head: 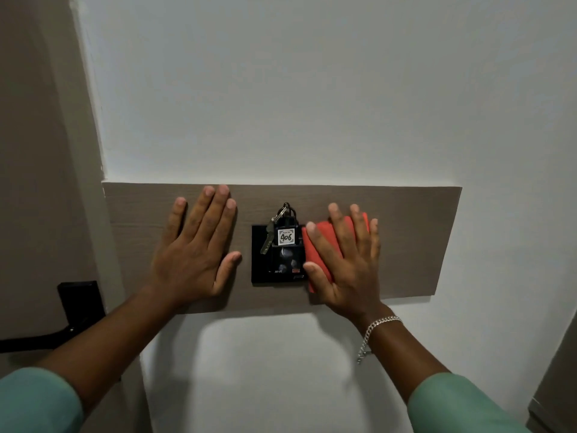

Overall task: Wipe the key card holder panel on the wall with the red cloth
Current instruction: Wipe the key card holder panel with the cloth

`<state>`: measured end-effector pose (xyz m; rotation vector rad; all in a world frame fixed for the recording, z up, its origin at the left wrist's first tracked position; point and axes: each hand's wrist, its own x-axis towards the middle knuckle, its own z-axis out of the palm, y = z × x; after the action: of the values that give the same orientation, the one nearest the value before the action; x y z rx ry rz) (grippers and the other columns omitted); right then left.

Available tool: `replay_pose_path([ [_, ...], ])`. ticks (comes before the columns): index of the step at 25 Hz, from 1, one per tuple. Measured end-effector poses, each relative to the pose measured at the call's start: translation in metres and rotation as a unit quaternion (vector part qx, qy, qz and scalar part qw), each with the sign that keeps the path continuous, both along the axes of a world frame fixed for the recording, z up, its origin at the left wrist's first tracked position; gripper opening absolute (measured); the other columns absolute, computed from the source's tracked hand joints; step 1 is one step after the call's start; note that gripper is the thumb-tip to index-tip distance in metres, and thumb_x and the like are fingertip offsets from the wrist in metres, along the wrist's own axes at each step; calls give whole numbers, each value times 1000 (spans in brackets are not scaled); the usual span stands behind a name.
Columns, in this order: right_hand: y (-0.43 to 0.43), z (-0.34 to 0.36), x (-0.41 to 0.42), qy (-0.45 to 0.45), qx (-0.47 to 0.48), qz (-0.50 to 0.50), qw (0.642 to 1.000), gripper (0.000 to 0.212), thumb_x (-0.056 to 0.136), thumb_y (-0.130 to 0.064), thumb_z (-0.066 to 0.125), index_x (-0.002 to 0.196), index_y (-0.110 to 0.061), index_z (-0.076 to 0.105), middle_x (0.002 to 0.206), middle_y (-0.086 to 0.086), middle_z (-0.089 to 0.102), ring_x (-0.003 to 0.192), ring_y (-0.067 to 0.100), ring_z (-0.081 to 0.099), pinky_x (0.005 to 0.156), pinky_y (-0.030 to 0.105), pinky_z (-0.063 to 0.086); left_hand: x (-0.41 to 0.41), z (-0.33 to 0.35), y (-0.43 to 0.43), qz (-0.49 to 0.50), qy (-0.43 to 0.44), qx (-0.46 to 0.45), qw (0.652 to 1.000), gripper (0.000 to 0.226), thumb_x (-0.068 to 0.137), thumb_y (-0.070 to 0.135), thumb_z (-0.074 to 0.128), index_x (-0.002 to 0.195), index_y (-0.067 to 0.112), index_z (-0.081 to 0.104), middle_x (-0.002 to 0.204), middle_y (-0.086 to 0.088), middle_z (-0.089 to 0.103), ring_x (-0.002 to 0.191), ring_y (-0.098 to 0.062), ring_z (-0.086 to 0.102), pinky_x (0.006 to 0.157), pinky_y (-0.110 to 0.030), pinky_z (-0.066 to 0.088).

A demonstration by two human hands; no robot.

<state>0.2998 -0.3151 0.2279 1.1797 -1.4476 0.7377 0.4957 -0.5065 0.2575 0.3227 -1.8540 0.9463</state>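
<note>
A black key card holder (pixel 260 267) sits in a grey-brown wooden wall panel (pixel 412 239). A black tag marked 406 (pixel 286 237) with a key on a ring stands in its slot. My right hand (pixel 346 267) lies flat with fingers spread, pressing the folded red cloth (pixel 315 248) against the panel at the holder's right edge. My left hand (pixel 196 245) rests flat and open on the wood to the left of the holder, holding nothing.
A brown door (pixel 37 151) with a black lock plate (pixel 79 300) and lever handle is at the left. White wall (pixel 312 89) surrounds the panel. Another brown surface edge (pixel 559 376) shows at the lower right.
</note>
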Motion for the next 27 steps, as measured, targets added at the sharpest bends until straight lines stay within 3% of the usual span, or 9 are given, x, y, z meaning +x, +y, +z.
replay_pose_path([
  [4, -9, 4, 7, -82, -51, -2, 995, 54, 99, -56, 34, 149, -35, 40, 163, 8, 31, 154, 35, 17, 123, 63, 11, -1, -3, -2, 13, 10, -11, 1000, 79, 94, 47, 33, 156, 2, 13, 162, -19, 16, 154, -29, 6, 124, -50, 4],
  [8, -1, -2, -7, 38, -5, 19, 999, 51, 99, -55, 39, 145, -32, 47, 159, 10, 37, 151, 38, 24, 120, 68, 18, -1, -2, -3, 14, 14, -19, 1000, 78, 94, 47, 33, 156, 2, 15, 162, -20, 17, 154, -29, 7, 123, -50, 5],
  [12, -16, 1, 5, -78, -87, -2, 993, 52, 99, -56, 38, 147, -36, 43, 163, 7, 32, 155, 33, 17, 124, 62, 11, -1, -4, -3, 11, 17, -19, 1000, 78, 94, 47, 33, 156, 2, 16, 162, -19, 17, 154, -29, 7, 123, -51, 7],
  [16, -7, -11, -9, 33, -33, 17, 999, 54, 99, -55, 39, 149, -33, 41, 161, 9, 33, 153, 37, 22, 122, 64, 15, -2, -5, -7, 10, 19, -18, 1000, 79, 95, 48, 33, 156, 2, 16, 164, -17, 12, 154, -30, 9, 124, -51, 6],
  [20, -23, -3, 12, -136, -129, -25, 982, 52, 100, -55, 35, 149, -37, 39, 164, 8, 30, 155, 32, 16, 125, 57, 12, -3, -6, -7, 11, 24, -17, 1000, 79, 94, 48, 32, 156, 2, 15, 165, -16, 9, 154, -30, 6, 124, -50, 4],
  [24, -10, -16, 8, -66, -77, 15, 995, 53, 99, -50, 40, 146, -25, 48, 158, 16, 38, 151, 40, 25, 124, 60, 17, -2, -5, -6, 8, 16, -11, 1000, 79, 95, 48, 32, 156, 3, 13, 165, -15, 5, 154, -29, 2, 124, -50, 2],
  [27, -18, -13, 20, -204, -152, -10, 967, 55, 101, -54, 33, 147, -28, 45, 161, 14, 35, 153, 36, 22, 123, 60, 19, -3, -8, -6, 1, 22, -7, 1000, 79, 95, 49, 32, 156, 3, 13, 164, -15, 6, 154, -29, 3, 124, -51, 3],
])
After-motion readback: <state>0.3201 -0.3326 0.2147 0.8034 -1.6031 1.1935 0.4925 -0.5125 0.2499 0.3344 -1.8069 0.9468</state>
